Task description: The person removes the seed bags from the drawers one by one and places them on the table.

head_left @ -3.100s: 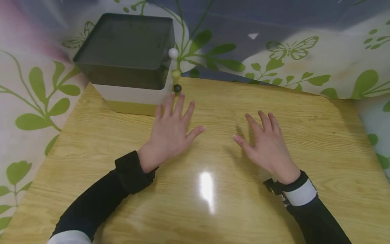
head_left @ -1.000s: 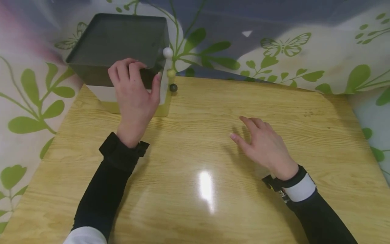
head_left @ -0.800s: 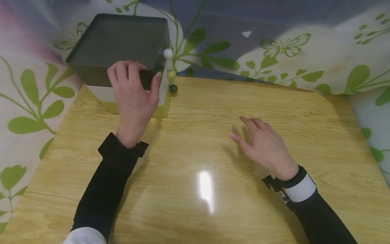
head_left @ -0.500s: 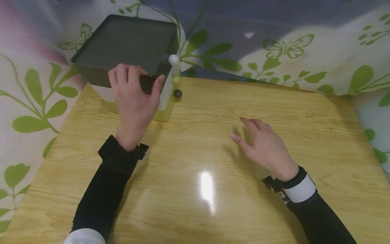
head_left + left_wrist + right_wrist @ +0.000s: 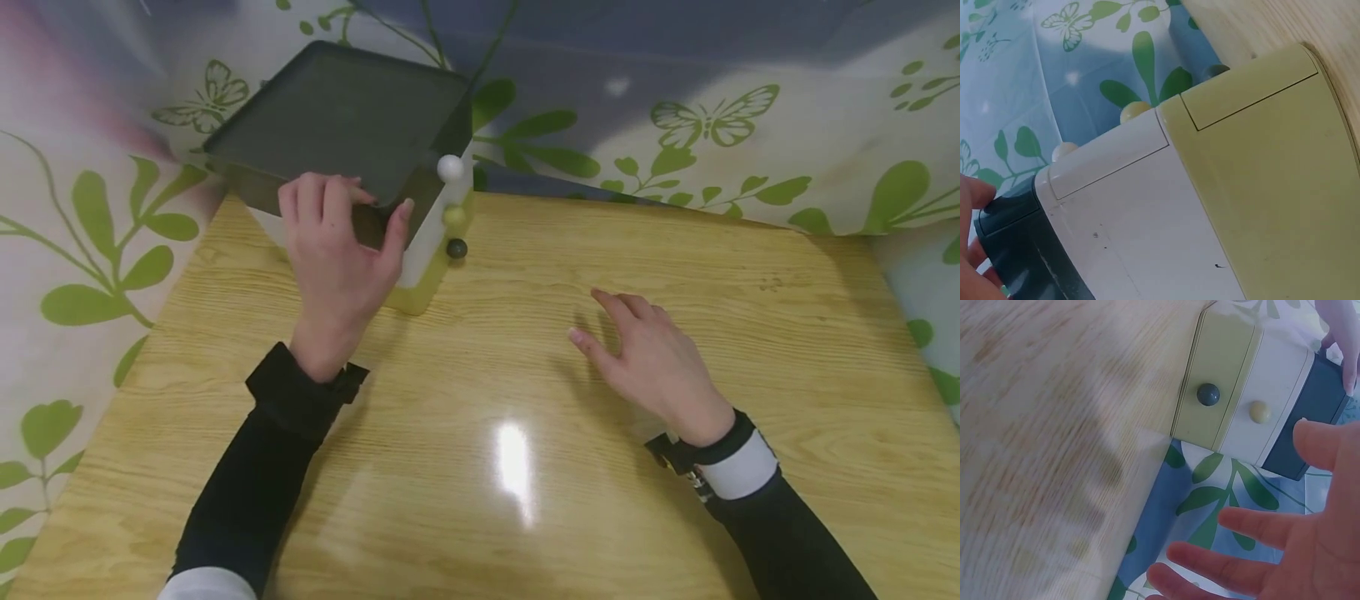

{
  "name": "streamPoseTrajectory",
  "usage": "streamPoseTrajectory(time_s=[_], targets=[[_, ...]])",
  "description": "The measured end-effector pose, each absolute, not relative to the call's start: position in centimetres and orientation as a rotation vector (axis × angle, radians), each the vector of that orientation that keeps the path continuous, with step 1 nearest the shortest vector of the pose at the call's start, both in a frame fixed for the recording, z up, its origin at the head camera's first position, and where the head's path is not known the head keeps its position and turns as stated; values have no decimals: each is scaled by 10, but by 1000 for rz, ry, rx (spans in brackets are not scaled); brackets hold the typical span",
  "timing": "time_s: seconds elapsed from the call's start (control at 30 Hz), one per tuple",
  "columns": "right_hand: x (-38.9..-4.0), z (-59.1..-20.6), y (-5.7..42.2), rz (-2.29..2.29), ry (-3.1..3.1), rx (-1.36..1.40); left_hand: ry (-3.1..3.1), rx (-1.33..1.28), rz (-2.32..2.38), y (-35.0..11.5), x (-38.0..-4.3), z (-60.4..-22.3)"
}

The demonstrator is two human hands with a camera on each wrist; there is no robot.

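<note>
Sleeves, two, black, foreground, a strap at each wrist. Right hand, one: low over the right half of the table, fingers loosely bent, thumb apart, holding nothing, well apart from the box; contact with the wood cannot be told. Left hand, one: gripping the box at its near right corner, fingers hooked over the top rim, thumb at the knobbed side. Box, one, upright at the table's far left, three tiers: dark green-grey above, white between, yellow below. Change noted: within the last second the box has turned under the left hand, its knobbed side now showing more fully; the right hand hardly differs. Judged from this, the turn is partial, that side facing rightward at a slant. Knobs, three: white knob uppermost, yellow knob, dark knob lowest. Backdrop: cloth-like, leaf and butterfly pattern.
</note>
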State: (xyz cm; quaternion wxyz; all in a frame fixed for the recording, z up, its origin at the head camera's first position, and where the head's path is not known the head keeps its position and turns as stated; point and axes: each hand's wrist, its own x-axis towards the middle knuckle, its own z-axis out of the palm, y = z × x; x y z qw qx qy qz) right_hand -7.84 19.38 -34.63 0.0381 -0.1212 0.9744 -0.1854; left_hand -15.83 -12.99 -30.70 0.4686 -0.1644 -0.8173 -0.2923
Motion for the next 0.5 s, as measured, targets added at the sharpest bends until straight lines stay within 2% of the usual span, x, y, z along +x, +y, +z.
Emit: streamPoseTrajectory(time_s=[0.5], targets=[[-78, -343, 193, -585, 2995, -347, -1887, -563, -860, -126, -149, -307]])
